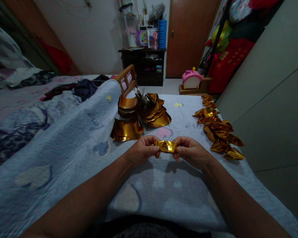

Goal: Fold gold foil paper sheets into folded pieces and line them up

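A: Head view — how would the gold paper [166, 146] handle?
B: Judged light, thin, slippery, quick to crease; best pinched at its ends.
A: Position and grip?
B: Above the bed [76, 148], left hand [142, 151] and right hand [190, 151] each pinching one end. Folded, shiny, crinkled.

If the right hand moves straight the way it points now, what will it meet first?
The right hand points left, so it would probably meet the left hand first, at the other end of the gold foil piece both hold.
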Demonstrator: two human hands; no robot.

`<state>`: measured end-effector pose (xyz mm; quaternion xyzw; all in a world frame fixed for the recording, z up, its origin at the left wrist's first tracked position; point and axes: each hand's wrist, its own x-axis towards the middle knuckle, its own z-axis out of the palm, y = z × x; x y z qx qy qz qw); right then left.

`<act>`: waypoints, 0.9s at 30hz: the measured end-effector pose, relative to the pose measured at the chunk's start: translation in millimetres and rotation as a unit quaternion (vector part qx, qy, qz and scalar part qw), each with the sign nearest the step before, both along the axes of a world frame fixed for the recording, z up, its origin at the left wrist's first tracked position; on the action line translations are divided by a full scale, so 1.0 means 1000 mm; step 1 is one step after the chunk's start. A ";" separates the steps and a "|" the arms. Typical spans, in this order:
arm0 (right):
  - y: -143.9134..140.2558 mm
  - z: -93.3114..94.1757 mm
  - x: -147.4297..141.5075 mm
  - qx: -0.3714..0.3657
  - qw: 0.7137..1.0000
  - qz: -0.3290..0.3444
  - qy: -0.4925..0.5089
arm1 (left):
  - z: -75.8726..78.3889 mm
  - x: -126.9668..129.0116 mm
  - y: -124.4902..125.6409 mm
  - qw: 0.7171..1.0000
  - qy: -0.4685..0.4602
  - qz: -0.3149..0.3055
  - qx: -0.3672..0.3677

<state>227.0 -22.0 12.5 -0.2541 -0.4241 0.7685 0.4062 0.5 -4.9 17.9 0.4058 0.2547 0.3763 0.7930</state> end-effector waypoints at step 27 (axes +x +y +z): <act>0.001 0.004 0.001 0.037 0.985 -0.139 -0.090 | 0.007 -0.005 -0.001 0.929 0.186 0.121 0.296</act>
